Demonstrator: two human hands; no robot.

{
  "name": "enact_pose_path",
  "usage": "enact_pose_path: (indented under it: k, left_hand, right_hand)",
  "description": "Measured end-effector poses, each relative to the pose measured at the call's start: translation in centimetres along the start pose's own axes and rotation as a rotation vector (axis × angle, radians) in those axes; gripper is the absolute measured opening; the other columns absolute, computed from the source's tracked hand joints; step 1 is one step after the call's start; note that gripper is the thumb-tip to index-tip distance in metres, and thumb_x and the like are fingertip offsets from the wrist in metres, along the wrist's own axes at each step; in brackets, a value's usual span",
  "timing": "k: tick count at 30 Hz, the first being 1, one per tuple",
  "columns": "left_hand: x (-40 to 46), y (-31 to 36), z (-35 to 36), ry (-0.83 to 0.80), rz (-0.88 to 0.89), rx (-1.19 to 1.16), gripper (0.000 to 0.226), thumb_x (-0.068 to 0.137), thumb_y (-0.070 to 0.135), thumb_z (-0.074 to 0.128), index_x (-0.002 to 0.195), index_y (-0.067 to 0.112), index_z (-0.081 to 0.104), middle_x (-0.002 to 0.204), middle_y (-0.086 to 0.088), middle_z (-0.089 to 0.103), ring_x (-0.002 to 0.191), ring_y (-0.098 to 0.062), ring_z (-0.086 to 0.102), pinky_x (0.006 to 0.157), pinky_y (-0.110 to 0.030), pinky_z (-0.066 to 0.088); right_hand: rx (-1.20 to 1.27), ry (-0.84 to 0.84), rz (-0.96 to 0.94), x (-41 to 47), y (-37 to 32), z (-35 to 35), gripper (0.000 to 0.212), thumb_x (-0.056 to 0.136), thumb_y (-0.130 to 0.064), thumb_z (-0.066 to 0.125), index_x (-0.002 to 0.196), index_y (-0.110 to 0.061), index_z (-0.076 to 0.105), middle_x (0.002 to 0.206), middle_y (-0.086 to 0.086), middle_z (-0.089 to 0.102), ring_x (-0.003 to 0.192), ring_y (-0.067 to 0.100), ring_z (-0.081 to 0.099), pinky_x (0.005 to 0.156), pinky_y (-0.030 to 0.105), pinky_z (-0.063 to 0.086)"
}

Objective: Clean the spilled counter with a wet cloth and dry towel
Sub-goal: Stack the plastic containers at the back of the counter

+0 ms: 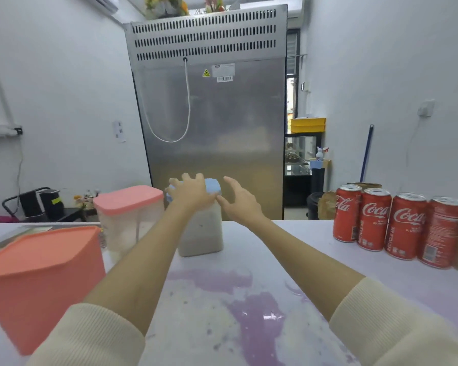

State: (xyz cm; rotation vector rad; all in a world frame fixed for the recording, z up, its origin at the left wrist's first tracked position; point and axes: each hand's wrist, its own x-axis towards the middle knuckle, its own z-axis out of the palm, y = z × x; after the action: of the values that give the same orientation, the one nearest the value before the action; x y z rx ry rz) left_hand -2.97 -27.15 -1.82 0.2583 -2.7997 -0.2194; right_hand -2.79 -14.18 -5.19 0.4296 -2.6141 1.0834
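Purple liquid is observed spread over the white counter, the spill lying at the near centre, roughly at 6 o'clock from the blue-lidded container. The spill is irregular in outline: a paler, thinner patch is noted towards the far side, and a darker, glossy tongue runs towards the near edge. Small dark specks are scattered through and around it, and light is reflected off the wetter part.

The blue-lidded container is seen standing upright just beyond the spill, translucent and filled with a pale grainy content. The left hand is laid over its blue lid, fingers spread and curved over the top; whether the lid is actually gripped cannot be told. The right hand is held at 3 o'clock of the lid, fingers extended and relaxed, nothing grasped, its thumb close to the lid's corner. Cream ribbed sleeves are pushed up both forearms.

At 9 o'clock of that container a pink-lidded container is recorded, and nearer, at 8 o'clock, a larger orange container. Four red cola cans are lined up side by side at 3 o'clock, well apart from the spill. A stainless steel refrigerator is noted behind the counter.
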Motion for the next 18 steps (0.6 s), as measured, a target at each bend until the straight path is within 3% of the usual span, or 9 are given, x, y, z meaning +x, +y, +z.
enact_pose_path:
  k: [2,4,7,10,15,18]
  left_hand:
    - [0.5,-1.5,0.7,-0.093,0.053,0.063,0.045,0.094,0.048,0.038,0.129,0.021,0.045,0.134,-0.011,0.043,0.127,-0.036,0.034,0.101,-0.047,0.031]
    - [0.7,-2.1,1.2,-0.078,0.164,0.118,0.031,0.099,0.034,0.033,0.119,0.017,0.050,0.123,-0.008,0.054,0.120,-0.027,0.041,0.096,-0.043,0.030]
    - [0.9,-1.9,1.5,-0.040,0.246,0.139,0.023,0.096,0.018,0.038,0.115,0.014,0.050,0.115,-0.004,0.058,0.113,-0.024,0.047,0.087,-0.040,0.028]
    - [1.4,-1.3,1.3,-0.078,0.267,0.088,0.028,0.093,0.009,0.042,0.118,0.010,0.051,0.117,-0.009,0.058,0.115,-0.030,0.050,0.096,-0.041,0.035]
    - [2.0,2.1,2.2,-0.103,0.398,0.027,0.017,0.091,0.005,0.039,0.100,0.013,0.051,0.094,-0.005,0.051,0.110,-0.031,0.050,0.096,-0.046,0.042]
    - [2.0,4.9,3.6,-0.080,0.485,-0.097,0.024,0.089,0.004,0.041,0.108,0.012,0.053,0.106,-0.009,0.055,0.114,-0.034,0.048,0.093,-0.047,0.045]
  right_hand:
    - [0.188,-0.103,0.022,0.2,-0.3,1.6,0.060,0.095,-0.044,0.046,0.147,-0.040,0.016,0.145,0.000,0.040,0.128,0.025,0.042,0.104,0.040,0.038]
    - [0.410,-0.189,0.057,0.3,-0.4,3.0,0.060,0.096,-0.042,0.045,0.148,-0.041,0.014,0.150,-0.005,0.030,0.134,0.022,0.035,0.100,0.032,0.037]
    - [0.556,-0.120,0.097,0.8,-0.5,4.4,0.047,0.099,-0.031,0.041,0.143,-0.038,0.026,0.139,-0.004,0.039,0.114,0.018,0.044,0.083,0.027,0.037]
    - [0.547,-0.022,0.109,1.4,-0.2,3.9,0.035,0.099,-0.021,0.038,0.133,-0.029,0.042,0.119,-0.002,0.047,0.096,0.017,0.046,0.075,0.026,0.040]
    - [0.513,0.066,0.140,1.2,2.8,1.2,0.033,0.098,-0.019,0.040,0.130,-0.027,0.045,0.115,-0.006,0.047,0.093,0.016,0.046,0.073,0.025,0.041]
    - [0.467,0.145,0.171,0.6,5.3,-1.1,0.032,0.099,-0.020,0.040,0.129,-0.028,0.046,0.114,-0.007,0.048,0.096,0.015,0.047,0.080,0.030,0.043]
